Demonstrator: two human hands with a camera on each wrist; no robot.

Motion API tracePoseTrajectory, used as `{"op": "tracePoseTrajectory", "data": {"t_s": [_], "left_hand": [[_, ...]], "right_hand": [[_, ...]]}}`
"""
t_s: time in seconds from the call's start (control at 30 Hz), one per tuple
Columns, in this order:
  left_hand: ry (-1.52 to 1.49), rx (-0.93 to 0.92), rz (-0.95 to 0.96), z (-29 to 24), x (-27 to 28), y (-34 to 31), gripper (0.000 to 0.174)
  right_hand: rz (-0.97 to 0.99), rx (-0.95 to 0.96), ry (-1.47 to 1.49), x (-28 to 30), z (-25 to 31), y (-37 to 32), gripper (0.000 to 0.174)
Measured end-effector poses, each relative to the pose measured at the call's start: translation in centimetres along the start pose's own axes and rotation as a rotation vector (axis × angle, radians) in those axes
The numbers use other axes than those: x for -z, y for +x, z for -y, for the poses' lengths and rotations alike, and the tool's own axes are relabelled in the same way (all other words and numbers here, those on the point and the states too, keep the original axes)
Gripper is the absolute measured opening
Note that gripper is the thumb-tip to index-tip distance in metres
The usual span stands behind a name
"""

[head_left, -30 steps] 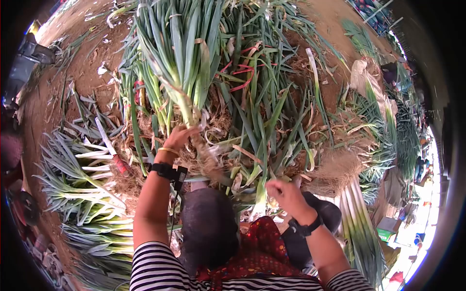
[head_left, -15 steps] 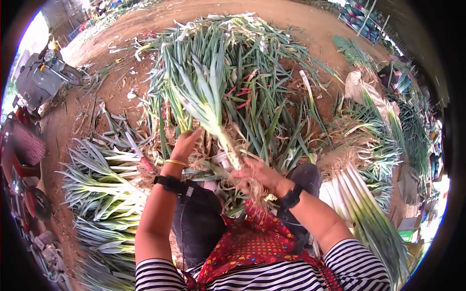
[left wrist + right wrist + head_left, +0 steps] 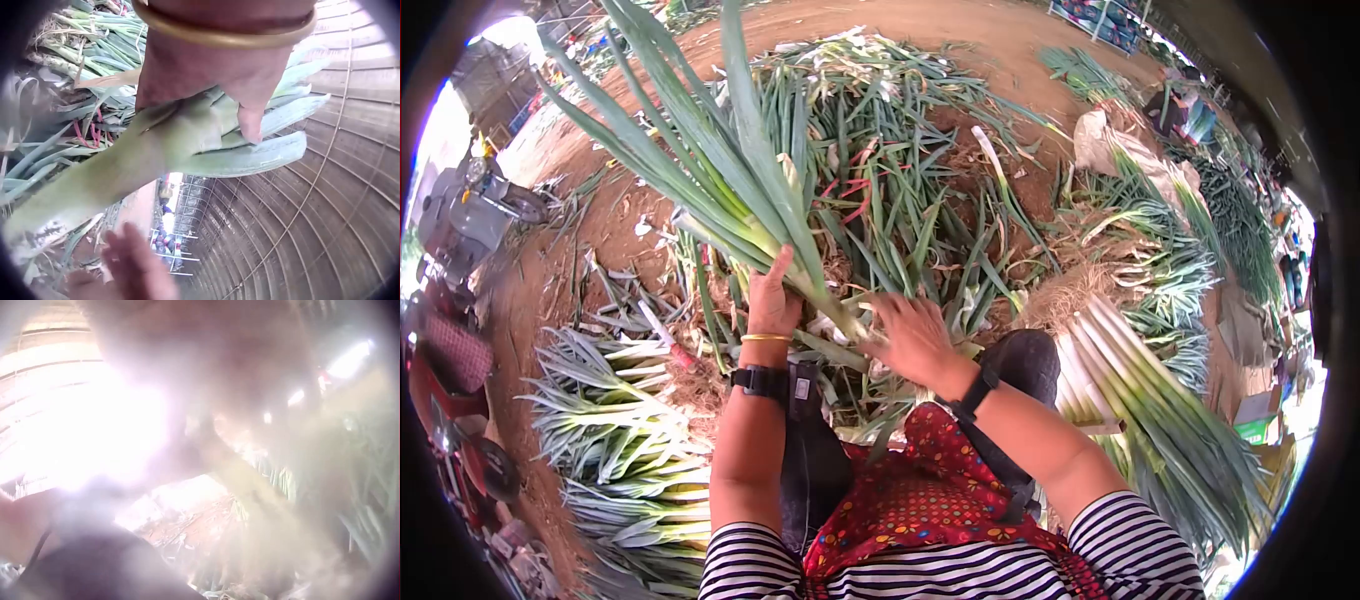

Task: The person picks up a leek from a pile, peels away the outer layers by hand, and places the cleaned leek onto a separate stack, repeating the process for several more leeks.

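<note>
In the head view my left hand (image 3: 775, 295) grips a large green onion (image 3: 740, 200) by its stalk, just below where the leaves fan out. Its leaves point up and to the left, and the pale lower end slants down toward my right hand (image 3: 915, 335). The right hand's fingers are loosely extended beside that end. From the left wrist, the thumb and palm wrap the stalk (image 3: 125, 162), while the right fingers (image 3: 125, 256) appear below it, apart from it. Glare and blur wash out most of the right wrist view.
A heap of green onions (image 3: 900, 190) lies ahead on the soil. Trimmed white-stemmed onions (image 3: 1140, 380) are stacked at right, more leafy ones (image 3: 620, 390) at left. A red-handled knife (image 3: 665, 330) lies left of the knees. A scooter (image 3: 475, 215) stands far left.
Half a second ago the right hand held the onion's rooted end; now its fingers are off it. The onion has come closer, its leaves swinging up and left in the left hand.
</note>
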State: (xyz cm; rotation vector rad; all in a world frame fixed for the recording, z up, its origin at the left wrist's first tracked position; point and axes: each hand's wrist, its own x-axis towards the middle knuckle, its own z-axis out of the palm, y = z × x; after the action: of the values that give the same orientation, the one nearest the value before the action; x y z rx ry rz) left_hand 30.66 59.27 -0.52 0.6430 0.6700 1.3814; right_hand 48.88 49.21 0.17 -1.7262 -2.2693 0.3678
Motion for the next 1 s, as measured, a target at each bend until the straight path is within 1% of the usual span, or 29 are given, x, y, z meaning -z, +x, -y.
{"op": "tracePoseTrajectory", "data": {"t_s": [0.03,0.07,0.1,0.17,0.2,0.23,0.3,0.33,0.4,0.43,0.5,0.53,0.57,0.63,0.67,0.7,0.77,0.8,0.83,0.9,0.93,0.97,1.0], "left_hand": [[-0.007,-0.035,0.014,0.8,-0.4,0.1,0.035],[-0.036,-0.044,0.023,1.4,-0.8,0.0,0.038],[-0.044,-0.034,0.013,1.8,-1.0,0.0,0.038],[-0.071,0.001,0.011,1.9,-1.0,0.1,0.040],[-0.072,-0.005,0.013,1.7,-0.9,0.2,0.040],[-0.080,-0.007,0.003,1.5,-1.0,0.2,0.040],[-0.096,-0.056,0.016,1.2,-1.2,0.1,0.038],[-0.102,-0.058,0.002,1.2,-1.1,0.1,0.038],[-0.116,-0.050,-0.099,1.1,-0.8,0.4,0.037],[-0.122,-0.051,-0.111,1.4,-0.1,0.8,0.037],[-0.189,0.044,-0.132,1.6,1.6,1.5,0.040],[-0.160,0.013,-0.143,1.7,2.3,2.0,0.050],[-0.163,0.013,-0.151,1.3,2.8,2.3,0.050],[-0.376,0.033,0.251,0.4,3.8,2.8,0.062],[-0.316,0.016,0.199,-0.1,3.0,2.5,0.069],[-0.318,0.015,0.196,-0.5,1.8,2.0,0.069],[-0.220,-0.057,-0.187,-0.6,-0.1,1.4,0.071],[-0.224,-0.053,-0.166,-0.2,0.4,1.3,0.057],[-0.225,-0.050,-0.169,0.3,1.2,1.6,0.057],[0.023,-0.045,-0.235,0.3,1.3,1.8,0.039],[-0.090,0.001,-0.280,0.0,1.5,1.9,0.030],[-0.092,0.001,-0.283,-0.3,1.8,2.0,0.030],[-0.152,0.000,-0.292,-0.9,2.4,2.2,0.030]], "right_hand": [[-0.108,0.012,0.090,0.1,0.4,1.4,0.060],[-0.210,0.025,0.180,0.0,0.7,2.6,0.059],[-0.196,0.019,0.176,-0.5,0.7,3.6,0.059],[-0.129,-0.013,0.506,-1.9,0.8,5.7,0.057],[-0.152,-0.183,0.532,-2.5,1.3,6.6,0.054],[-0.140,-0.179,0.525,-2.9,1.7,7.0,0.054],[-0.314,-0.130,0.467,-3.5,2.5,7.2,0.046],[-0.300,-0.126,0.465,-4.0,2.7,7.4,0.046],[-0.412,-0.051,0.467,-4.9,3.1,7.9,0.040],[-0.399,-0.046,0.466,-5.2,3.2,8.1,0.040],[-0.495,-0.084,0.456,-5.2,3.8,8.5,0.032],[-0.493,-0.117,0.498,-5.2,3.9,8.6,0.031],[-0.485,-0.115,0.498,-5.3,3.9,8.8,0.031],[-0.500,-0.211,0.828,-5.4,3.6,9.1,0.029],[-0.375,-0.411,0.897,-4.2,4.0,8.9,0.030],[-0.372,-0.411,0.896,-3.6,4.5,9.1,0.030],[-0.518,-0.431,1.784,-3.0,5.3,9.4,0.030],[-0.551,-0.431,1.763,-2.7,5.1,9.4,0.031],[-0.550,-0.436,1.762,-2.6,4.7,9.2,0.031],[-0.447,-0.475,1.879,-2.1,4.0,8.6,0.031],[-0.367,-0.413,1.941,-1.8,3.8,8.0,0.033],[-0.363,-0.416,1.940,-1.1,3.4,7.2,0.033],[-0.262,-0.454,1.788,-0.3,2.7,6.6,0.032]]}}
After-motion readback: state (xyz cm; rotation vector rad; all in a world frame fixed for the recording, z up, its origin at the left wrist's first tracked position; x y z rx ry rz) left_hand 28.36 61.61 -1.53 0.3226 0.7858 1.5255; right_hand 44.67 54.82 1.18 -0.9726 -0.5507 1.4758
